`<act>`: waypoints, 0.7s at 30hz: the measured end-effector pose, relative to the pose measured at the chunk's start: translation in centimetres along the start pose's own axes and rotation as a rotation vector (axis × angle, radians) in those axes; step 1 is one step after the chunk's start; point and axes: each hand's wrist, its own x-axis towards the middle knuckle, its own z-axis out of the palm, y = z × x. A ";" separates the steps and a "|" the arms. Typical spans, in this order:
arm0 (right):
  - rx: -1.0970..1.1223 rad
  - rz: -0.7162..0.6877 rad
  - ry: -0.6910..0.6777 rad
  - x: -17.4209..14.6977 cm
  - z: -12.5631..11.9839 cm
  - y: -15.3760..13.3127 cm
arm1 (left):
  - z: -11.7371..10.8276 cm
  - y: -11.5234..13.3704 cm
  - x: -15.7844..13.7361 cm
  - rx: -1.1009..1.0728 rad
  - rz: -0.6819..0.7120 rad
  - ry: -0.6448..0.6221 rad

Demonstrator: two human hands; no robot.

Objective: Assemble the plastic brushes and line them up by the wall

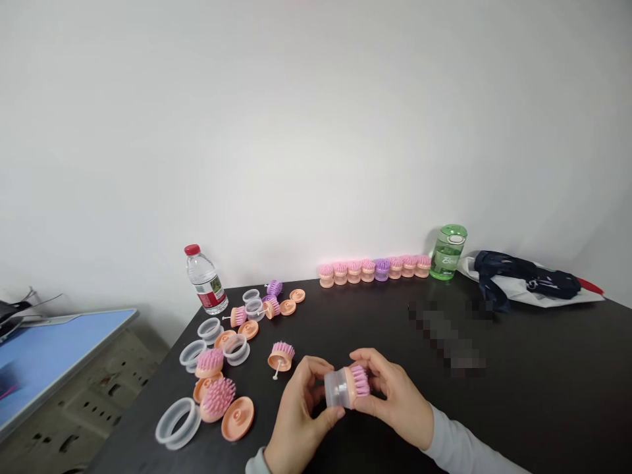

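Head: left hand (pixel 302 413) on clear ring (pixel 336 390), right hand (pixel 399 400) on brush (pixel 361 380).

1 cam only, head-worn, looking fwd & down from the person's own side, across the black table (pixel 320 322) to the pale wall (pixel 316 131), which fills most of the upper pic. L hand (pixel 302 416) & R hand (pixel 397 398) are low, nr ctr, close to the lens; brush row (pixel 382 271) sits farther off. Wide view, reaching blue panel (pixel 59 349) far L & bag (pixel 538 297) far R.
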 end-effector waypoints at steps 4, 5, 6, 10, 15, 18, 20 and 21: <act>-0.188 -0.065 0.053 0.1 0.7 -0.2 | 0.2 -0.1 -0.3 0.387 0.103 -0.003; -0.229 -0.103 0.048 0.2 0.8 -0.4 | 0.2 -0.1 -0.4 0.480 0.118 -0.006; -0.247 -0.140 0.030 0.4 0.9 -0.6 | 0.2 0.0 -0.5 0.550 0.129 -0.003; -0.147 -0.227 -0.057 3.0 0.6 -1.3 | -0.3 0.3 -0.8 0.609 0.154 0.119; -0.337 -0.196 0.065 10.3 1.4 -0.9 | -0.9 1.1 -0.4 0.466 0.162 0.264; -0.455 -0.168 0.051 14.5 3.6 0.1 | -1.0 1.3 0.0 0.451 0.146 0.128; -0.541 -0.136 0.037 16.7 5.4 0.7 | -1.1 1.1 0.2 0.487 0.078 0.054; -0.584 -0.117 0.033 17.5 6.2 1.0 | -1.2 0.9 0.2 0.508 0.031 0.033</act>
